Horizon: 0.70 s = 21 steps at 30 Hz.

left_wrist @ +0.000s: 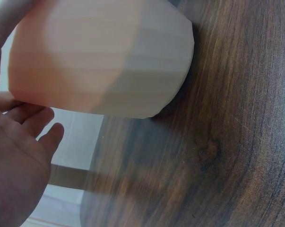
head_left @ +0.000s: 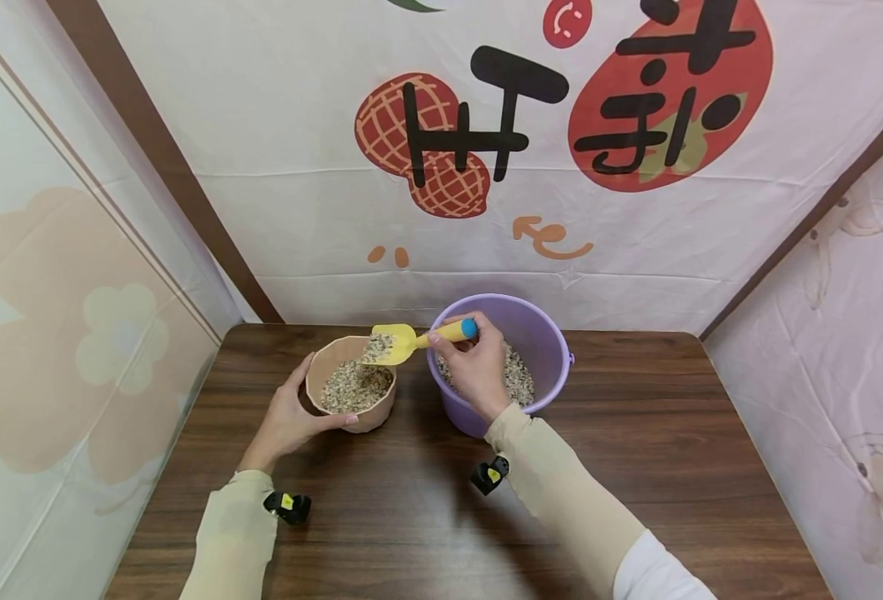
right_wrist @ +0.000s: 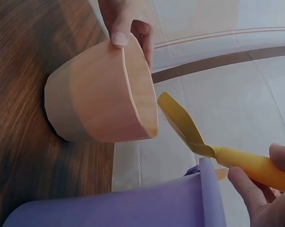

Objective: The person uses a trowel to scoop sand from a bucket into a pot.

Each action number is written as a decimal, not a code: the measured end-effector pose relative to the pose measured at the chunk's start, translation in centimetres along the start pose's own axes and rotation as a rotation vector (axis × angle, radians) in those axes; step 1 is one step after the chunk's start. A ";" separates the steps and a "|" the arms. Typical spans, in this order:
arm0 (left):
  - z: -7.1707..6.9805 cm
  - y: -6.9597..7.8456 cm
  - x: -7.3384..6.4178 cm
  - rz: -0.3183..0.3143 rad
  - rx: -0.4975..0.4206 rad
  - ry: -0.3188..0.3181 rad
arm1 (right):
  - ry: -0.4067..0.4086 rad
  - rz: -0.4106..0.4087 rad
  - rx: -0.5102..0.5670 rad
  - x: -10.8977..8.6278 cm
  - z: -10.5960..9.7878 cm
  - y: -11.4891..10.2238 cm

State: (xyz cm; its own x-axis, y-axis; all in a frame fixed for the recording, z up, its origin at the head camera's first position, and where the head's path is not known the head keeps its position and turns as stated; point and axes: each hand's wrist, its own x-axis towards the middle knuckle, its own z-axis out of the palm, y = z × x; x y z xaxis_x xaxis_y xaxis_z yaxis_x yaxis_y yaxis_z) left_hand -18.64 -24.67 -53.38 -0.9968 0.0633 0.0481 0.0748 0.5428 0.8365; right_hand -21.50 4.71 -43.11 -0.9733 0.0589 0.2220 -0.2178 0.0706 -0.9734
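My left hand (head_left: pixel 285 421) grips a peach-coloured faceted flowerpot (right_wrist: pixel 95 94) by its rim, thumb on the near side and fingers round the left. Speckled grit (head_left: pixel 353 390) lies inside the pot, which stands on the table. My right hand (head_left: pixel 479 367) pinches the yellow handle of a small toy shovel (head_left: pixel 403 342) with a blue end. The shovel's blade carries more grit and is tilted over the pot's right rim. Beneath the right hand, a purple bucket (head_left: pixel 542 342) holds the same grit (head_left: pixel 518 379), partly hidden by the hand.
A dark wood-grain table (head_left: pixel 381 517) bears both containers, near its back edge. Behind it hangs a white printed cloth (head_left: pixel 306 217), with more printed cloth at the left and right sides. A band with a small black camera (head_left: pixel 490 475) sits at the right wrist.
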 end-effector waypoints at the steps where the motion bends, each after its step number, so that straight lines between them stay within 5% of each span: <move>1: 0.0 0.0 0.0 0.000 -0.002 0.000 | -0.002 -0.004 -0.001 0.0 -0.1 0.0; 21: 0.0 0.1 0.0 0.003 -0.017 -0.003 | -0.035 -0.140 -0.094 -1.2 -2.2 -0.9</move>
State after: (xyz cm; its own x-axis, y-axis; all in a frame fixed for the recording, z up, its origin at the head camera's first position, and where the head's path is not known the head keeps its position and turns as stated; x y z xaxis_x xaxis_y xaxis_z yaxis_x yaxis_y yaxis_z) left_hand -18.60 -24.65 -53.27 -0.9965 0.0670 0.0492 0.0773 0.5286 0.8453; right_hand -19.97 6.77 -42.34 -0.9362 0.0073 0.3515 -0.3453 0.1688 -0.9232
